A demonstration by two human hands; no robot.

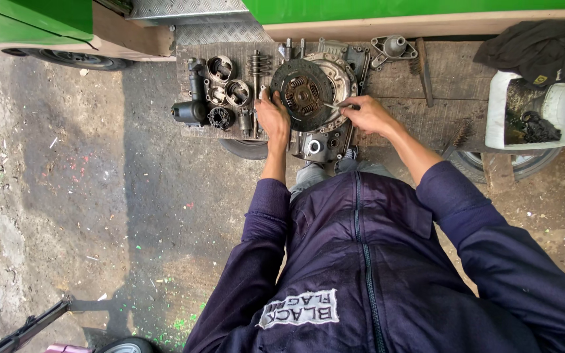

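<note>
From the head camera we look straight down on a wooden tabletop [439,85] set against a green vehicle body. In the middle of it lies a round clutch disc [302,93], dark-rimmed with a spring hub, resting on a pale metal cover plate [341,68], which in turn sits on an engine casing [318,145] near the front edge.

Our left hand [273,121] rests at the disc's left rim, fingers bent against its edge; this grip looks like a steadying press more than a closed hold. Our right hand [369,114] is pinched shut on a thin metal tool [332,105], whose tip points in over the disc's right side.

Left of the disc stand two pistons [229,82], a gear shaft [256,68] and a dark cylindrical housing [194,98]. To the right lie a small bracket [392,48], a wire brush [424,72] and a white tub [544,111] with a dark cloth [544,42] above it.

We judge the step in hand to be seating or picking at the disc on its plate. The next move calls for a firm left hand so the disc does not turn, and a light, exact touch from the tool tip
</note>
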